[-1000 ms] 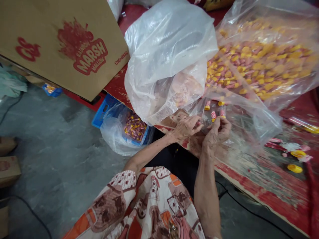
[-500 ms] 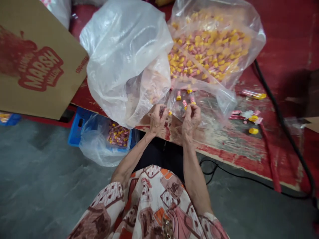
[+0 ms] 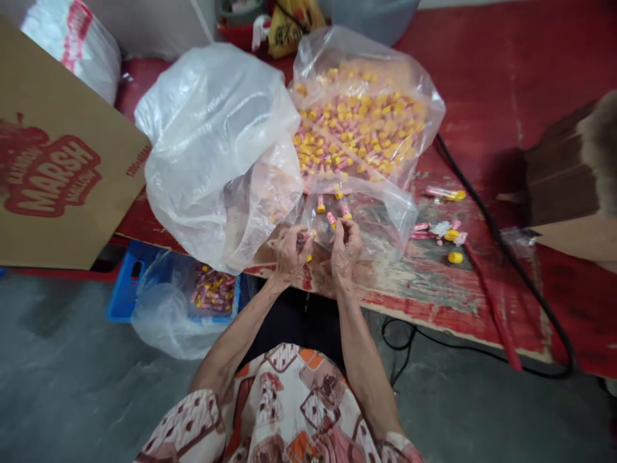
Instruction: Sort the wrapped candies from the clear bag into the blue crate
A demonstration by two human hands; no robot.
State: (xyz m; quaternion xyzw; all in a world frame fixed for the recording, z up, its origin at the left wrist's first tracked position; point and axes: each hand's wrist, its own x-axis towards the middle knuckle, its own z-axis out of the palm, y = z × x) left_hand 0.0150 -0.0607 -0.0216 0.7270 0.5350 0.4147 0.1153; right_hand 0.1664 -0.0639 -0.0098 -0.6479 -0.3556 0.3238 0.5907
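Note:
My left hand [image 3: 289, 256] is closed near the table's front edge, around a small pink tube with a yellow cap [image 3: 312, 235]. Another yellow bit [image 3: 309, 258] shows just under its fingers. Close by on the right, my right hand [image 3: 346, 249] has thumb and forefinger pinched together; what they hold, if anything, is hidden. Just beyond its fingertips lie pink tubes with yellow caps [image 3: 331, 220], at the mouth of a clear plastic bag [image 3: 380, 196]. That bag holds a heap of the same capped tubes [image 3: 357, 132].
A large whitish plastic bag [image 3: 212, 128] stands left, beside a printed carton [image 3: 58, 167]. Below is a blue crate [image 3: 123, 283] with a bagged lot of tubes. Loose pieces [image 3: 448, 230] and a black cable [image 3: 501, 238] lie right, near a brown box [image 3: 563, 173].
The view has shifted, so the table's things sit lower and further left, with more of its back showing. My left hand's fingers have turned slightly around the tube; my right hand stays pinched.

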